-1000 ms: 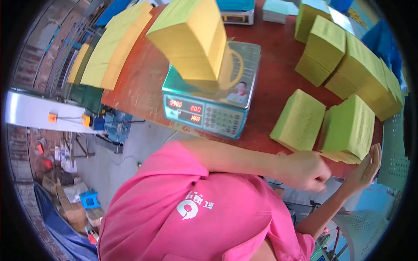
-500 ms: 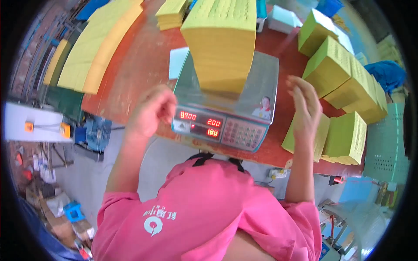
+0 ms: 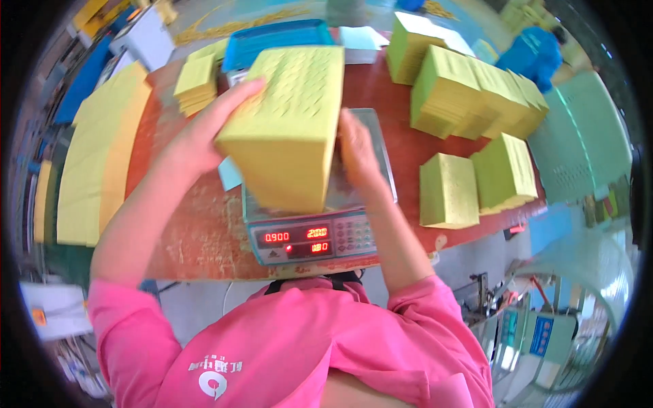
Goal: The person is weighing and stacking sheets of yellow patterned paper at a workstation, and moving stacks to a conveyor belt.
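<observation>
A tall block of stacked yellow paper sheets [image 3: 282,160], its top covered in rows of small slits, stands over the steel pan of a digital scale [image 3: 367,255]. My left hand [image 3: 207,132] is on the block's left side, thumb up at its top edge. Against the right side presses my right hand [image 3: 357,149], its fingers partly hidden behind the block. Whether the block rests on the pan or is slightly raised, I cannot tell. Red digits glow on the scale's front panel, beside a keypad. Under the block's left side a pale blue sheet [image 3: 230,175] peeks out.
More yellow paper stacks [image 3: 449,190] stand on the red table [image 3: 197,238] at right. A long row of yellow paper [image 3: 102,156] lies at left. Behind the scale are a blue tray [image 3: 279,37] and a small stack [image 3: 196,81]. Farther off, a person in blue [image 3: 534,58] bends down.
Both hands, apart from the block half a second ago, have closed in on its two sides. The view has shifted, so the table's far side shows more.
</observation>
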Action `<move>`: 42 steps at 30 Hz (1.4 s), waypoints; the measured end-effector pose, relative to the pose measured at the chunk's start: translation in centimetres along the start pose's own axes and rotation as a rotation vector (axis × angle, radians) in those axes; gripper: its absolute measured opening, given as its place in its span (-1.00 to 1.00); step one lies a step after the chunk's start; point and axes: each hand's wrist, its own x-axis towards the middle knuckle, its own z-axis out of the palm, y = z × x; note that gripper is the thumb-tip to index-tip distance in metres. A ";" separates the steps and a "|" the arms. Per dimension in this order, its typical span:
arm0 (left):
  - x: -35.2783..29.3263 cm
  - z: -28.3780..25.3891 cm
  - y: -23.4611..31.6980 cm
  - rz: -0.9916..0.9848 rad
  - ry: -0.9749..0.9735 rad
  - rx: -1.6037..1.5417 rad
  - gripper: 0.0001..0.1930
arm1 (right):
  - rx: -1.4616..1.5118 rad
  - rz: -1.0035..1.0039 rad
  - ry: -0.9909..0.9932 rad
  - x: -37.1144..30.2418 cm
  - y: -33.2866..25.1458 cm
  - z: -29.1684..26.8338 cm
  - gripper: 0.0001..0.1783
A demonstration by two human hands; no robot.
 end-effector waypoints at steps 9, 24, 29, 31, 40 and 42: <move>-3.9 1.1 -0.7 -0.288 -0.014 0.014 -0.39 | -0.355 -0.084 0.183 -15.5 -3.0 -2.7 -0.55; -1.0 2.1 -3.7 -0.129 0.079 0.099 -0.35 | 0.253 0.561 -0.155 -13.4 -6.7 -9.7 -0.43; 7.7 3.1 -3.7 0.254 0.103 0.306 -0.42 | 0.080 0.361 -0.107 -2.5 -9.8 -14.8 -0.50; 12.6 4.2 -2.6 0.642 -0.098 0.494 -0.55 | 0.126 0.380 -0.049 2.2 -9.6 -16.0 -0.51; 27.1 4.8 -0.8 -0.083 -0.281 -0.209 -0.54 | 0.350 0.542 0.313 14.5 1.3 -17.3 -0.43; 29.1 2.6 -1.4 -0.128 -0.305 -0.206 -0.50 | 0.353 0.543 0.293 15.2 2.0 -16.5 -0.39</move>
